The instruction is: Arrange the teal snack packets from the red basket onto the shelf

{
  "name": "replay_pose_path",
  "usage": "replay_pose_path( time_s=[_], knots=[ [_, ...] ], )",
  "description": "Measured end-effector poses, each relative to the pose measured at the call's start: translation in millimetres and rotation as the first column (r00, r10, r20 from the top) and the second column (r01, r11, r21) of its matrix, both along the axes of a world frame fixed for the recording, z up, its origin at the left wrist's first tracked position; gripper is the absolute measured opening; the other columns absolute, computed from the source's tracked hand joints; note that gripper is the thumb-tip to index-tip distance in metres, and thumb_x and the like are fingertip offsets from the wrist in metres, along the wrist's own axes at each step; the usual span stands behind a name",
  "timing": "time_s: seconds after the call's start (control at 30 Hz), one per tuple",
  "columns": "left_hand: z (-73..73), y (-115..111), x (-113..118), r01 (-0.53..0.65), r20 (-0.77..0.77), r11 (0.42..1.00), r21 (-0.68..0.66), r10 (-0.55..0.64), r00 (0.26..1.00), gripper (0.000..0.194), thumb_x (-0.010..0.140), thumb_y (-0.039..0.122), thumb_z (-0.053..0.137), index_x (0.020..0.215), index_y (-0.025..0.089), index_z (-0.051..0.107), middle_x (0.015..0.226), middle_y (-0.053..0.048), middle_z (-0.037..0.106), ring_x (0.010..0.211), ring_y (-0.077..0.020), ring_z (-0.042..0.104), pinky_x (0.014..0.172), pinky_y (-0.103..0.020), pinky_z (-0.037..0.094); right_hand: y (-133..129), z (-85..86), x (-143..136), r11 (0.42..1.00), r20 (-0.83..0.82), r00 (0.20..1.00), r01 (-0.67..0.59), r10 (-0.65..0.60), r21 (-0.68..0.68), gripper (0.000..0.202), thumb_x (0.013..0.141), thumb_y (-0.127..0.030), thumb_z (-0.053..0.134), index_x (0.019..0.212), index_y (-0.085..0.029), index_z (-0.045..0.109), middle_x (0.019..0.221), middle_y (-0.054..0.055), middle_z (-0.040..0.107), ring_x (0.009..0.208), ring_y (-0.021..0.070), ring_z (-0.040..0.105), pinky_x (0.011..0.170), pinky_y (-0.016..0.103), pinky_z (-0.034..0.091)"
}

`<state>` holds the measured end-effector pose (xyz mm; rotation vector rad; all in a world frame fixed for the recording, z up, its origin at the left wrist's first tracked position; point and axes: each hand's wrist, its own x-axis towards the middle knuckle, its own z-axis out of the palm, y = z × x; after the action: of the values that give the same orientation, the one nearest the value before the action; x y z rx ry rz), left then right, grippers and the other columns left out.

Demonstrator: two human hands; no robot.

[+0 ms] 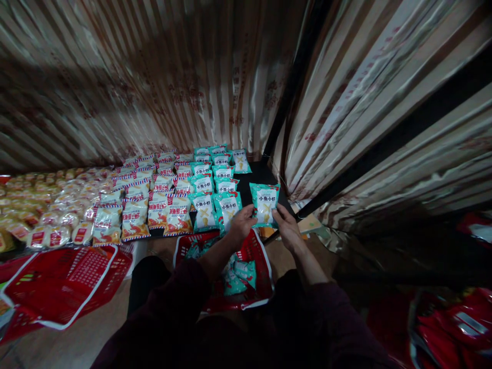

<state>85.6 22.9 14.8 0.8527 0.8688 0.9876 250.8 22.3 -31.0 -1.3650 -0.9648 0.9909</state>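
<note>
Between my two hands, a teal and white snack bag (266, 201) is held upright above the right end of the dark shelf (258, 180). My left hand (243, 224) grips its lower left edge, and my right hand (287, 226) pinches its lower right corner. Just left of it, matching teal bags stand in two rows, the nearest one (228, 209) close to my left fingers. Another teal bag (240, 161) sits farther back on the right. Below my forearms, a red basket (265, 266) holds several loose teal bags (239, 277).
White and orange snack bags (136, 218) fill rows left of the teal ones, with small round packaged items (57, 234) beyond. An overturned-looking red basket (69, 287) lies at left. Black poles (284, 97) and pleated curtains (154, 77) border the shelf. Red packages (461, 323) lie lower right.
</note>
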Motion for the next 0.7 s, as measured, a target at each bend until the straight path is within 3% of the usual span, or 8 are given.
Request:
replay_pose_path(
  time_s=[0.17,0.3,0.43,0.57,0.7],
  knots=[
    [-1.5,7,6,-0.044,0.02,0.997,-0.061,0.046,0.999,0.059,0.065,0.01,0.066,0.123,0.019,0.057,0.135,-0.011,0.054,0.132,-0.028,0.041,0.115,-0.046,0.022,10,1.4,2,0.999,0.01,1.0,0.026,-0.026,-0.026,0.062,0.065,-0.058,0.068,0.115,-0.022,0.064,0.105,0.004,0.07,0.091,0.0222,0.063,0.082,0.037,0.052],
    [-3.0,9,11,-0.123,0.015,0.986,-0.114,0.125,0.992,0.069,0.064,0.007,0.065,0.131,0.016,0.048,0.139,-0.015,0.049,0.132,-0.0266,0.042,0.111,-0.041,0.03,17,2.8,-1,0.998,-0.01,0.999,0.043,-0.044,-0.056,0.064,0.062,-0.059,0.069,0.112,-0.019,0.065,0.099,0.005,0.071,0.084,0.0212,0.063,0.075,0.034,0.052],
    [-4.3,15,18,-0.163,0.002,0.984,-0.071,0.164,0.987,0.058,0.066,0.004,0.06,0.122,0.016,0.052,0.132,-0.013,0.056,0.125,-0.0229,0.05,0.104,-0.036,0.038,25,0.0,-2,0.995,-0.029,0.996,0.081,-0.082,-0.054,0.066,0.058,-0.059,0.071,0.108,-0.017,0.066,0.091,0.006,0.072,0.078,0.0207,0.063,0.07,0.033,0.052],
    [-8.5,24,25,-0.144,-0.106,0.99,-0.002,0.143,0.984,0.044,0.069,0.007,0.058,0.112,0.015,0.058,0.119,-0.009,0.064,0.111,-0.022,0.059,0.1,-0.038,0.043,34,-6.5,0,0.994,-0.012,0.996,0.09,-0.091,-0.069,0.065,0.059,-0.06,0.069,0.108,-0.018,0.065,0.089,0.005,0.072,0.074,0.0202,0.064,0.068,0.033,0.052],
    [-12.7,31,28,-0.138,-0.282,0.99,0.029,0.141,0.949,0.048,0.07,0.014,0.063,0.117,0.019,0.058,0.122,-0.007,0.063,0.115,-0.024,0.056,0.103,-0.039,0.04,42,-13.1,3,0.993,0.045,0.994,0.099,-0.096,-0.065,0.064,0.061,-0.06,0.068,0.11,-0.018,0.065,0.089,0.004,0.072,0.077,0.0208,0.064,0.07,0.034,0.052]
  ],
)
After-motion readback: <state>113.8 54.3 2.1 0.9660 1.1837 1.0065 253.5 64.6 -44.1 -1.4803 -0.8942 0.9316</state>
